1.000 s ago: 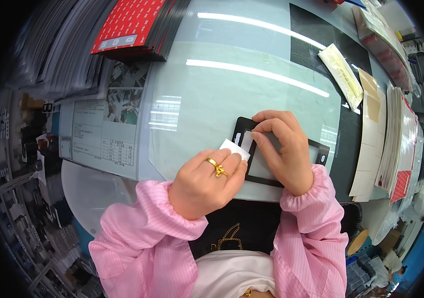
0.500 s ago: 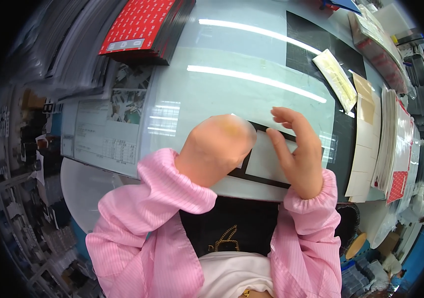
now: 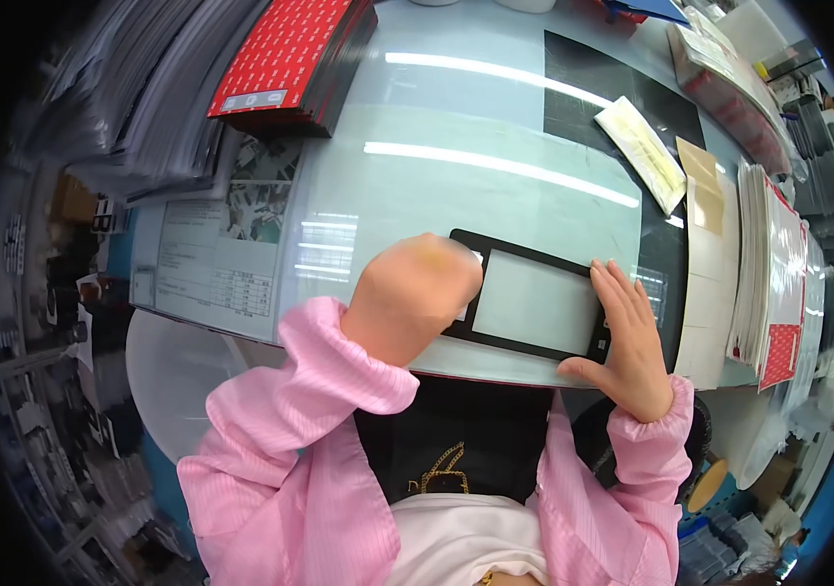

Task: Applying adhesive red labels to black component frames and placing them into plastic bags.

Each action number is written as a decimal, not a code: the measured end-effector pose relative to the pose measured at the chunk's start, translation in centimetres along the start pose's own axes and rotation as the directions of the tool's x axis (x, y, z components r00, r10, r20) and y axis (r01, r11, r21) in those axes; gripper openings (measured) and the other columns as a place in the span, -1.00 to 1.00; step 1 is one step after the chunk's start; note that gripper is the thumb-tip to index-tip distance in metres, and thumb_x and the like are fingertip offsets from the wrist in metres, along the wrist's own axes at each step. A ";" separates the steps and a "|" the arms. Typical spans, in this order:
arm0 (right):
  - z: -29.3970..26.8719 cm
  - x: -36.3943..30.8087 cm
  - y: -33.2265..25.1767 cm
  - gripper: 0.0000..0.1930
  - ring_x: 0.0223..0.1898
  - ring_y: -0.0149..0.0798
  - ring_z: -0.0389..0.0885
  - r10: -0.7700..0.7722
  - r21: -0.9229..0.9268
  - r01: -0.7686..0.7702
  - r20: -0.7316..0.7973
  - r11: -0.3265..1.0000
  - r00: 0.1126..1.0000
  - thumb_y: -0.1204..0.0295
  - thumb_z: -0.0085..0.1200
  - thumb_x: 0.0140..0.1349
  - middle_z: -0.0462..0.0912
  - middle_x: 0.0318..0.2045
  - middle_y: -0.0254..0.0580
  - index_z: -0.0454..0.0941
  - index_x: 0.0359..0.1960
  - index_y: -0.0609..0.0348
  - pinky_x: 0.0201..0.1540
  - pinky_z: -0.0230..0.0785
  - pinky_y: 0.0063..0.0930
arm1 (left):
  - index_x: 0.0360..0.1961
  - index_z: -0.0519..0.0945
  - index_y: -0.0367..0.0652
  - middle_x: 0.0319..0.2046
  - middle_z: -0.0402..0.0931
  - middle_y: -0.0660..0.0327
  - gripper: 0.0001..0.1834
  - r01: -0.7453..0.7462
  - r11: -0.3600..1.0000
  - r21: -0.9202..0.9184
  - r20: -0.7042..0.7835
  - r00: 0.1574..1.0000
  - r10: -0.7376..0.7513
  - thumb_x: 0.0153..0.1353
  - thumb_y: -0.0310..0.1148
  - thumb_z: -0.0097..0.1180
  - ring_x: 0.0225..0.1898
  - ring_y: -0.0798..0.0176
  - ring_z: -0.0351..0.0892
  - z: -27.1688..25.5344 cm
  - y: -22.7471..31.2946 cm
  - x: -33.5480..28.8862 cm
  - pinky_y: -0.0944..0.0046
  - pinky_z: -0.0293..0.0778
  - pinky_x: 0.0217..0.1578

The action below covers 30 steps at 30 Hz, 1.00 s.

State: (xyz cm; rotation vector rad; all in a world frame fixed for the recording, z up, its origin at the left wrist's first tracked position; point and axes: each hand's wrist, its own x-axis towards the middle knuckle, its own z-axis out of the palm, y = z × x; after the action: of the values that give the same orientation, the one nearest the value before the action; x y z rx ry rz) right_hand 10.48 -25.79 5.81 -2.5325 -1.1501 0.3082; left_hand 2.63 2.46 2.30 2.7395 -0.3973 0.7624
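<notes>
A flat panel with a black border and a pale, clear middle [image 3: 539, 297] lies slightly turned near the front edge of the glass-topped table. My left hand [image 3: 415, 291] is over its left end, bent at the wrist and curled like a fist. Its fingers and whatever they hold are hidden underneath, and its far side is blurred. Small white patches [image 3: 463, 313] show beside that hand on the panel's left end. My right hand [image 3: 629, 342] rests at the panel's right end, fingers stretched forward and thumb apart, touching the border.
A red-topped stack [image 3: 285, 63] stands at the far left beside piled thin sheets [image 3: 158, 83]. To the right lie a pale yellow packet [image 3: 643, 154], tan card [image 3: 700, 283] and stacked sleeves [image 3: 754, 264]. A printed sheet [image 3: 212, 269] is at left.
My right hand has come down and moved right, from above the panel to its right end. More of the panel shows. My left hand stays over the left end, shifted slightly left.
</notes>
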 end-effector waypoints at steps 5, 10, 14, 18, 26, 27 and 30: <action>0.2 -0.3 0.1 0.16 0.45 0.04 0.19 0.002 0.017 -0.001 -0.047 1.000 0.999 0.20 0.55 -0.31 0.34 0.37 -0.07 0.17 0.42 0.21 0.45 0.02 0.03 | -0.41 0.64 -0.10 -0.41 0.61 0.35 -0.80 -0.009 1.000 -0.022 0.098 0.995 0.011 -0.13 -0.58 0.18 -0.46 0.25 0.54 -1.1 0.0 0.3 0.29 0.46 -0.51; 0.5 -0.4 0.2 0.15 0.43 0.01 0.23 -0.006 0.017 0.008 -0.090 1.000 0.996 0.18 0.55 -0.31 0.39 0.34 -0.10 0.20 0.41 0.20 0.43 0.06 0.03 | -0.45 0.62 -0.10 -0.45 0.60 0.36 -0.85 -0.002 0.999 -0.038 0.235 0.972 0.011 -0.11 -0.56 0.16 -0.46 0.24 0.54 -3.1 1.5 -1.6 0.28 0.46 -0.53; 0.1 -0.8 0.4 0.15 0.40 0.04 0.25 -0.002 0.048 0.008 -0.115 0.999 0.993 0.19 0.56 -0.31 0.40 0.32 -0.06 0.21 0.41 0.19 0.43 0.06 0.02 | -0.41 0.66 -0.11 -0.42 0.64 0.34 -0.84 -0.015 0.997 -0.072 0.282 0.959 0.034 -0.08 -0.55 0.17 -0.46 0.23 0.57 -4.9 3.0 -2.4 0.26 0.48 -0.51; -0.1 -1.6 1.3 0.14 0.41 0.07 0.24 -0.014 0.050 0.021 -0.132 0.999 0.991 0.22 0.55 -0.29 0.38 0.32 0.00 0.20 0.42 0.20 0.44 0.04 0.02 | -0.39 0.65 -0.10 -0.42 0.61 0.25 -0.85 0.017 0.980 -0.196 0.260 0.965 0.035 -0.03 -0.54 0.16 -0.35 0.17 0.62 -6.1 3.3 -3.9 0.20 0.53 -0.38; -2.2 -2.5 5.6 -0.32 0.31 0.09 0.39 0.092 0.273 0.016 -0.378 0.962 0.921 0.32 0.34 0.17 0.43 0.28 0.12 0.35 0.30 0.29 0.34 0.23 -0.23 | 0.03 0.63 -0.18 0.05 0.54 0.03 -0.59 0.411 0.881 0.236 0.127 0.886 -0.447 0.09 -0.50 0.25 0.09 -0.08 0.48 -9.6 -6.4 -10.9 0.05 0.38 0.13; -2.8 -2.7 7.2 -0.35 0.28 0.10 0.42 0.161 0.245 -0.058 -0.424 0.968 0.891 0.30 0.33 0.18 0.46 0.25 0.13 0.37 0.27 0.30 0.33 0.25 -0.23 | 0.12 0.57 -0.17 0.16 0.45 0.04 -0.50 0.430 0.871 0.235 0.136 0.873 -0.468 0.08 -0.48 0.26 0.18 -0.10 0.39 -9.6 -5.2 -10.1 0.02 0.29 0.21; -4.2 -2.1 13.5 -0.43 0.23 0.10 0.47 0.254 0.117 -0.226 -0.535 0.967 0.806 0.24 0.28 0.22 0.54 0.16 0.13 0.45 0.18 0.31 0.28 0.29 -0.23 | 0.27 0.45 -0.14 0.34 0.28 0.06 -0.32 0.448 0.865 0.226 0.142 0.863 -0.484 0.06 -0.41 0.31 0.36 -0.11 0.21 -9.5 -3.7 -9.3 -0.03 0.12 0.35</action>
State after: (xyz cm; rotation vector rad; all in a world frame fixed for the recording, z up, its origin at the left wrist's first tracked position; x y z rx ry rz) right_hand 19.72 -36.58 4.53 -2.4739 -0.5905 -0.3203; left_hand -8.17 10.73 4.50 2.9093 0.3236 0.4187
